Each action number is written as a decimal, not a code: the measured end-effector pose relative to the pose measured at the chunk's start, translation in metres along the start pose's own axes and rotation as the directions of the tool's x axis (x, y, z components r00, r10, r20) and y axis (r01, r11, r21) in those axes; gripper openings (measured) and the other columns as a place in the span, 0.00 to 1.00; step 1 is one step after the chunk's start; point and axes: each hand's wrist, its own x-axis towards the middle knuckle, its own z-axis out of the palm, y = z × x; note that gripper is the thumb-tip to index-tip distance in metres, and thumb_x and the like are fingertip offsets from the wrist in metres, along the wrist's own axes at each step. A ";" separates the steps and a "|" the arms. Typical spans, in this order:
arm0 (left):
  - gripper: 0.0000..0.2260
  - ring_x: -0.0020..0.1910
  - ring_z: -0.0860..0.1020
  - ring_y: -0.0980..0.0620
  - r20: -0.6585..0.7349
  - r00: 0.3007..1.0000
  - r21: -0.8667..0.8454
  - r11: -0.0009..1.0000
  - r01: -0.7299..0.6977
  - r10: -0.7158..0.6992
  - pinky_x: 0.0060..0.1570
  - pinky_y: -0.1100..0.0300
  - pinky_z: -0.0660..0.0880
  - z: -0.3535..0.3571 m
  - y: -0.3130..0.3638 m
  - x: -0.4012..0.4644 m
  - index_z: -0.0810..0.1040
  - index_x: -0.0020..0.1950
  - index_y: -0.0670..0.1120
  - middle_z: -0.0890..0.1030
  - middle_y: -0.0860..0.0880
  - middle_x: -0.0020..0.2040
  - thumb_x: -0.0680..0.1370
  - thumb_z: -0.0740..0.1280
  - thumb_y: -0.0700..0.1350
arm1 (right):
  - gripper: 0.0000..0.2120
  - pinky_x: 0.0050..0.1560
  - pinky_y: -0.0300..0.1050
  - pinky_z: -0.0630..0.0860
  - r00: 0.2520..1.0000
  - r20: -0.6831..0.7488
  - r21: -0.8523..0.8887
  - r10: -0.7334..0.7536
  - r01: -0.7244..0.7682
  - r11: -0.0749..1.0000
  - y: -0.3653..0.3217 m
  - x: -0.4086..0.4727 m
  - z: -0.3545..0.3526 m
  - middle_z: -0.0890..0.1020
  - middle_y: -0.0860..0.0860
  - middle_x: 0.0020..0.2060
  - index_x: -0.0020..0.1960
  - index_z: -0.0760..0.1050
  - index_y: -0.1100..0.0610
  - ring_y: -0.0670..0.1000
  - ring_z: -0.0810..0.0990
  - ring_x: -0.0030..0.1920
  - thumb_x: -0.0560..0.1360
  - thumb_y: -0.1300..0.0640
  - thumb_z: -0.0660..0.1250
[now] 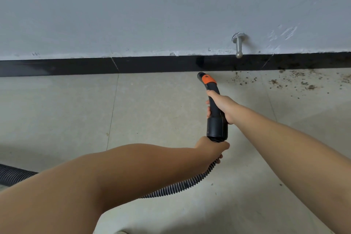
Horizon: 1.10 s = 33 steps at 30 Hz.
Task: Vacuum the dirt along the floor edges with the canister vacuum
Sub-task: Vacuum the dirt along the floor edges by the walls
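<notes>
A black vacuum handle [217, 125] with an orange collar points its open end [201, 74] at the floor just below the black baseboard [152, 65]. My right hand [222, 105] grips the handle's curved middle. My left hand [212, 148] is closed around the ribbed black hose [180, 186] right behind the handle's cuff. Brown dirt crumbs [296, 80] lie scattered on the tiles along the baseboard, to the right of the nozzle end. The floor left of the nozzle looks free of crumbs.
A metal door stop [238, 46] sticks out of the grey wall above and right of the nozzle. Another stretch of hose [13, 174] lies at the left edge. Beige floor tiles [57, 110] spread in front of me.
</notes>
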 end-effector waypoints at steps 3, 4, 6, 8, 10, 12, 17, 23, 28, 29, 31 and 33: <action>0.06 0.29 0.73 0.52 -0.011 1.000 -0.007 1.000 -0.012 0.011 0.34 0.62 0.71 -0.008 0.004 0.001 0.71 0.45 0.48 0.76 0.49 0.35 0.75 0.68 0.45 | 0.15 0.32 0.43 0.78 1.000 -0.009 0.015 -0.015 0.015 1.000 -0.004 0.004 0.006 0.76 0.54 0.29 0.49 0.71 0.59 0.51 0.74 0.26 0.77 0.47 0.67; 0.06 0.29 0.74 0.52 -0.015 1.000 -0.013 1.000 -0.014 0.014 0.34 0.62 0.71 -0.011 0.005 0.001 0.71 0.44 0.48 0.76 0.48 0.35 0.75 0.68 0.45 | 0.15 0.32 0.43 0.78 1.000 -0.011 0.015 -0.018 0.018 1.000 -0.006 0.006 0.008 0.76 0.54 0.29 0.49 0.71 0.59 0.51 0.74 0.26 0.77 0.47 0.67; 0.06 0.29 0.74 0.52 -0.023 1.000 -0.030 0.999 -0.014 0.013 0.36 0.61 0.72 -0.015 0.003 0.002 0.71 0.45 0.48 0.76 0.48 0.35 0.75 0.68 0.44 | 0.15 0.31 0.43 0.78 1.000 -0.008 0.003 -0.019 0.019 1.000 -0.006 0.007 0.015 0.76 0.54 0.30 0.50 0.71 0.59 0.50 0.74 0.25 0.77 0.47 0.67; 0.06 0.30 0.74 0.51 -0.030 1.000 -0.058 0.998 -0.007 0.005 0.39 0.59 0.73 -0.017 -0.002 0.002 0.71 0.45 0.47 0.76 0.48 0.35 0.75 0.68 0.43 | 0.15 0.30 0.42 0.78 1.000 0.013 -0.026 -0.027 0.028 0.999 -0.005 0.005 0.022 0.75 0.54 0.30 0.49 0.71 0.60 0.50 0.74 0.25 0.77 0.47 0.67; 0.06 0.30 0.74 0.51 -0.032 0.999 -0.073 0.997 0.007 -0.009 0.39 0.58 0.73 -0.015 -0.007 0.001 0.71 0.45 0.47 0.75 0.47 0.35 0.75 0.68 0.43 | 0.15 0.29 0.41 0.78 0.999 0.029 -0.072 -0.039 0.041 0.997 -0.002 0.003 0.027 0.75 0.54 0.30 0.50 0.70 0.60 0.51 0.74 0.25 0.77 0.47 0.66; 0.06 0.29 0.73 0.51 -0.022 1.000 -0.065 0.998 0.019 -0.020 0.37 0.60 0.72 -0.009 -0.010 0.000 0.70 0.45 0.47 0.75 0.48 0.34 0.75 0.67 0.43 | 0.16 0.29 0.42 0.78 0.999 0.019 -0.099 -0.044 0.046 0.994 0.002 0.000 0.023 0.75 0.54 0.29 0.51 0.70 0.60 0.51 0.74 0.24 0.77 0.46 0.66; 0.05 0.29 0.73 0.52 0.066 0.998 -0.016 1.000 0.025 -0.024 0.35 0.62 0.71 0.023 -0.011 -0.003 0.71 0.44 0.48 0.75 0.48 0.35 0.75 0.67 0.45 | 0.16 0.29 0.42 0.77 0.999 -0.044 -0.060 -0.025 0.022 0.998 0.015 -0.010 -0.017 0.75 0.55 0.28 0.50 0.69 0.60 0.52 0.74 0.23 0.77 0.46 0.66; 0.07 0.30 0.72 0.53 0.168 0.984 0.083 0.996 0.042 -0.055 0.30 0.64 0.71 0.036 -0.022 -0.008 0.72 0.50 0.44 0.74 0.48 0.36 0.75 0.67 0.43 | 0.15 0.31 0.44 0.76 0.991 -0.130 0.090 0.011 0.001 0.996 0.045 -0.022 -0.048 0.74 0.55 0.27 0.44 0.68 0.59 0.54 0.73 0.23 0.77 0.47 0.66; 0.11 0.31 0.74 0.51 0.133 0.988 0.231 0.972 0.042 -0.075 0.39 0.59 0.74 0.015 -0.035 -0.002 0.74 0.53 0.44 0.76 0.48 0.36 0.73 0.69 0.45 | 0.14 0.26 0.40 0.74 0.978 -0.206 0.229 -0.038 0.086 0.970 0.061 -0.026 -0.033 0.73 0.56 0.26 0.46 0.67 0.59 0.53 0.71 0.21 0.77 0.50 0.65; 0.09 0.31 0.74 0.51 0.132 0.989 0.249 0.968 0.025 -0.060 0.40 0.58 0.75 0.013 -0.034 0.000 0.74 0.51 0.45 0.76 0.48 0.35 0.73 0.69 0.45 | 0.13 0.25 0.40 0.74 0.976 -0.213 0.254 -0.036 0.091 0.963 0.063 -0.025 -0.034 0.73 0.55 0.25 0.47 0.67 0.59 0.53 0.71 0.20 0.77 0.50 0.65; 0.07 0.32 0.75 0.50 0.130 0.991 0.283 0.959 -0.010 -0.028 0.42 0.56 0.77 0.014 -0.032 0.006 0.74 0.48 0.47 0.77 0.48 0.36 0.72 0.69 0.45 | 0.14 0.25 0.40 0.74 0.972 -0.232 0.290 -0.041 0.109 0.951 0.063 -0.022 -0.039 0.74 0.55 0.23 0.48 0.67 0.60 0.53 0.72 0.19 0.77 0.50 0.65; 0.08 0.32 0.76 0.50 0.133 0.991 0.298 0.954 -0.032 -0.008 0.44 0.55 0.78 0.020 -0.029 0.011 0.75 0.49 0.47 0.78 0.48 0.36 0.72 0.70 0.46 | 0.14 0.25 0.40 0.75 0.966 -0.254 0.300 -0.049 0.127 0.945 0.063 -0.020 -0.047 0.74 0.55 0.23 0.49 0.67 0.60 0.53 0.72 0.19 0.78 0.49 0.66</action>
